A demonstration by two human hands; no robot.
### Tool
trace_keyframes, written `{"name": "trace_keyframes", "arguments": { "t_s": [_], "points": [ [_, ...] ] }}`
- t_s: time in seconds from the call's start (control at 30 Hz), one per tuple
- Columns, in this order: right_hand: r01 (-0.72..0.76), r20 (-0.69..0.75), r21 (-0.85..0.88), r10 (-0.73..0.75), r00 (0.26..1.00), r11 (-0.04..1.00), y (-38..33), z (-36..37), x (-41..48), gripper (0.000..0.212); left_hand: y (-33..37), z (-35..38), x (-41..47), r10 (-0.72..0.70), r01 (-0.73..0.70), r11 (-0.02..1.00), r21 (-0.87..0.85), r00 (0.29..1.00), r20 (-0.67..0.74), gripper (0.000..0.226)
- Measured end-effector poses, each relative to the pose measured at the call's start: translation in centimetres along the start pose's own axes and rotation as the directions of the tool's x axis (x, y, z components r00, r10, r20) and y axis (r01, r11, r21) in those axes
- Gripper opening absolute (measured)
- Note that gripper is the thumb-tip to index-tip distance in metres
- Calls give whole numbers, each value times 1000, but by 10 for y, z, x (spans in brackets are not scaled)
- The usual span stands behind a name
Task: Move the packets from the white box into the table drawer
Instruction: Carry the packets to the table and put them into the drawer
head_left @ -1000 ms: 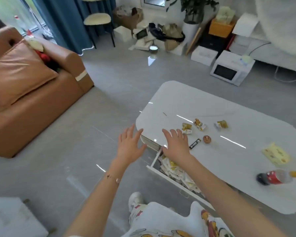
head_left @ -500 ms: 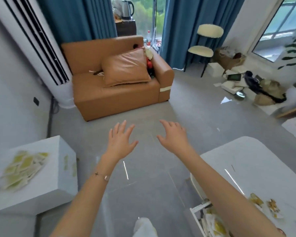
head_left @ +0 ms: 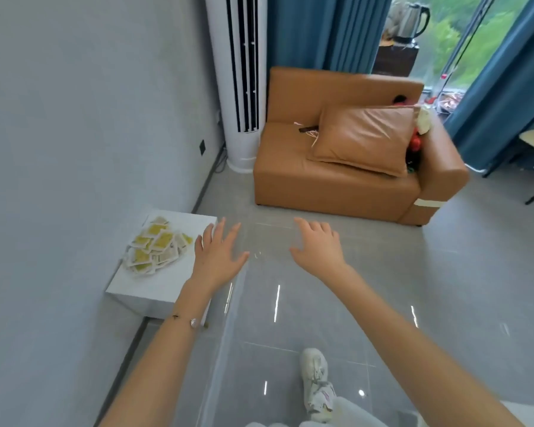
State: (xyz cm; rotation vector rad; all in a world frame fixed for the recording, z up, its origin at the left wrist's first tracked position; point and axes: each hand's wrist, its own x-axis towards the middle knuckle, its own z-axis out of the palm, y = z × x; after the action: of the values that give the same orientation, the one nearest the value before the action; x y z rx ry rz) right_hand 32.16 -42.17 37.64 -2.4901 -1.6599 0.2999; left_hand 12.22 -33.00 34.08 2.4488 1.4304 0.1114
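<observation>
The white box (head_left: 154, 288) stands left of the frame's centre, beside the wall. A heap of yellow packets (head_left: 156, 246) lies on its top, toward the far left part. The left hand (head_left: 218, 257), fingers spread and holding nothing, shows over the box's right edge. The right hand (head_left: 318, 249), also spread and holding nothing, is at centre over the floor (head_left: 383, 288).

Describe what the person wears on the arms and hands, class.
Both forearms are bare, with no sleeves or gloves in view. The left wrist carries a thin dark cord bracelet with a small pale round bead. The left hand and right hand show no rings; the right wrist is bare.
</observation>
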Motion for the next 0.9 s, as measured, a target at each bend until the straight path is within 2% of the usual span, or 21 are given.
{"name": "trace_keyframes", "arguments": {
  "t_s": [0.23,0.47,0.63,0.9],
  "points": [
    [192,64,6,-192,979,981,-41,19,97,61,-51,-3,44,-209,208,977,-34,978,-26,67],
    [375,126,-17,-370,921,927,-65,22,208,59,-80,1,106,-430,421,899,-124,901,-53,65],
    [486,215,-35,-468,857,873,-87,24,267,58,-99,9,127,-570,559,815,-154,820,-42,66],
    [635,338,21,-603,723,773,-153,58,339,57,-148,17,131,-770,759,629,-169,638,-2,68]
  ]
}}
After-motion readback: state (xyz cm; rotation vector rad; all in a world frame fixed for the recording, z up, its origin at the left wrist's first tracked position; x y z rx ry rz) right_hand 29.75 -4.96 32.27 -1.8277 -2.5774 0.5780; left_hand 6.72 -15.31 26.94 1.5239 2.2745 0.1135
